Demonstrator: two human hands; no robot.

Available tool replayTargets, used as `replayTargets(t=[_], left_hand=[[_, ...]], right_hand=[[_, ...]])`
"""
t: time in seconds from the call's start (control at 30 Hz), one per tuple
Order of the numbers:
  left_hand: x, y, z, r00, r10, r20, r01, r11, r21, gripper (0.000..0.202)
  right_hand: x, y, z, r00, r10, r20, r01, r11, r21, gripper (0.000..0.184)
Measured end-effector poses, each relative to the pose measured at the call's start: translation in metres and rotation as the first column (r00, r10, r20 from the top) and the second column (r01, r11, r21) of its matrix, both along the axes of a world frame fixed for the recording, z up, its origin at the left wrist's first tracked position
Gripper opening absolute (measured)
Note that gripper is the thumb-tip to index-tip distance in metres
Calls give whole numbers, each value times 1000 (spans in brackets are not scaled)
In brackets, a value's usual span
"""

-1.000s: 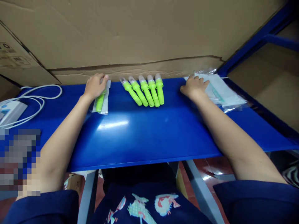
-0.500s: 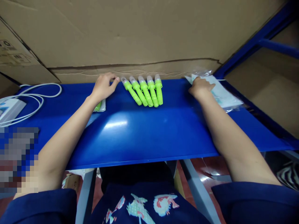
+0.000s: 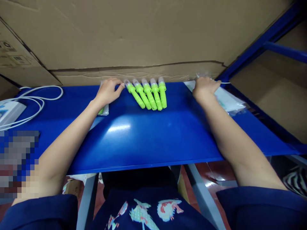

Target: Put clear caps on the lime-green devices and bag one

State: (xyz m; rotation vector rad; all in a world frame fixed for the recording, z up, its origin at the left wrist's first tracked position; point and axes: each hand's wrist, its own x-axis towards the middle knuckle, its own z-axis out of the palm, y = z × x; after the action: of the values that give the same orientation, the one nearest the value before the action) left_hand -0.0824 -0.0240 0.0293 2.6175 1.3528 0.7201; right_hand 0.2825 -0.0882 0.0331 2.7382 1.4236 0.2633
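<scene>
The left hand lies palm down on the glossy blue metal tabletop, fingers loosely spread and bent, gripping nothing. It rests over a bright green plastic pen-shaped device sealed in a clear plastic sleeve, of which only the near end shows from under the wrist. The fingertips of this hand reach to just beside the leftmost of a row of five bright green plastic pen-shaped devices with clear caps; whether they touch it cannot be told. The five lie side by side, touching one another, their clear caps pointing away from the person, between the two hands and nearer the left one.

The right hand rests with curled fingers on the near edge of a stack of flat clear plastic pouches with white paper inserts, pressing on it; whether the fingers pinch a pouch cannot be told. The stack spreads out beyond and outside that hand, at the far right corner of the tabletop.

Well outside the left hand lie a white looped cable and a white flat box. Beyond both hands stands a wall of brown corrugated cardboard sheets, right behind the fingertips. Past the right hand runs a blue metal shelf frame.
</scene>
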Motion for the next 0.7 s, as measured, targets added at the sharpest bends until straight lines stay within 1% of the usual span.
replayTargets(t=[0.03,0.07,0.1,0.2,0.27,0.3,0.37,0.4,0.47,0.57,0.63,0.7], left_hand=[[0,-1,0,1000,-3,-5,3,1000,4,36],[1,-2,1,1000,-6,-9,6,1000,7,36],[1,-2,1,1000,-9,-12,9,1000,7,35],[1,-3,0,1000,-12,-7,12,1000,-5,34],[1,-1,-2,1000,-18,13,18,1000,-15,33],[0,0,-4,999,-23,28,23,1000,-18,32],[-1,2,-7,998,-32,55,33,999,-23,31],[-1,2,-8,997,-37,62,38,999,-23,30],[-1,3,-10,997,-47,60,49,999,-18,31],[0,2,-10,996,-60,59,61,998,-17,33],[1,1,-9,992,-49,113,52,998,-24,36],[1,0,-9,978,-28,205,34,999,-23,39]], right_hand=[[-7,-2,3,999,-50,10,50,999,7,36],[-15,-4,6,998,-53,31,52,998,19,37],[-24,-7,9,999,-18,39,18,1000,22,37],[-50,-17,13,988,135,78,-139,989,56,37],[-67,-24,9,954,274,118,-284,956,74,38],[-73,-27,5,937,321,139,-337,936,104,39],[-84,-30,-5,866,479,145,-498,855,146,39],[-87,-31,-10,844,515,149,-535,826,179,40],[-90,-31,-20,785,601,151,-618,741,262,40],[-91,-31,-27,670,720,180,-725,584,366,41],[-91,-32,-29,575,794,196,-791,478,382,41],[-93,-34,-30,476,856,199,-848,387,362,39]])
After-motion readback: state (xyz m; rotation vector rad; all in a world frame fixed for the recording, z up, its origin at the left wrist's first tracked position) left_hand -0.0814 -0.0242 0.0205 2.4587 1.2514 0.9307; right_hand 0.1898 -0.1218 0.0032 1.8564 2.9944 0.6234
